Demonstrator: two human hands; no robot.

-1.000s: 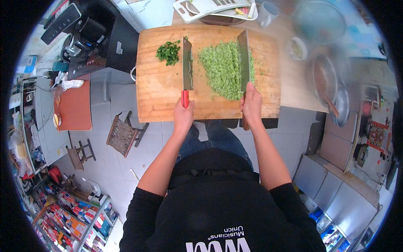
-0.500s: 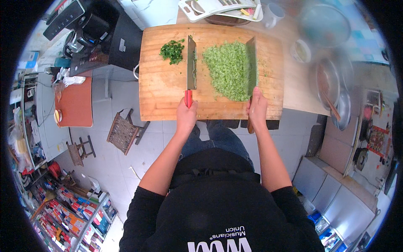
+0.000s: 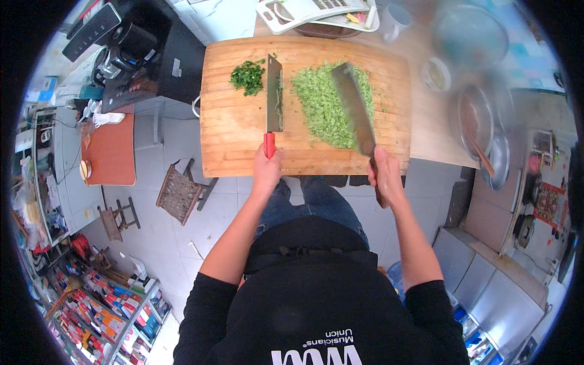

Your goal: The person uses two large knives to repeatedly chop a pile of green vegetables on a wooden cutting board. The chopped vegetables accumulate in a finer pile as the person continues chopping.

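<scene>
A wide heap of finely chopped pale green vegetable [image 3: 319, 100] covers the right half of the wooden cutting board [image 3: 237, 140]. My right hand [image 3: 387, 173] grips the wooden handle of a cleaver [image 3: 354, 103], whose blade slants over the heap, its tip toward the far left. In my left hand [image 3: 267, 167] is the red handle of a second cleaver [image 3: 274, 97]. That blade points straight away from me, left of the heap, with green bits stuck to its side. Chopped dark green herbs [image 3: 247, 78] lie in a small pile at the board's far left.
Behind the board sits a white grater tray [image 3: 316, 15] with a white mug [image 3: 395, 21] beside it. A small bowl [image 3: 436, 74] and metal bowls with chopsticks [image 3: 485, 159] stand at right. A black appliance [image 3: 164, 67] borders the left side; a woven stool [image 3: 177, 191] is on the floor.
The right cleaver has swung from upright at the heap's right edge to a leftward slant over it; my right hand shifted right and nearer. The left cleaver moved slightly left.
</scene>
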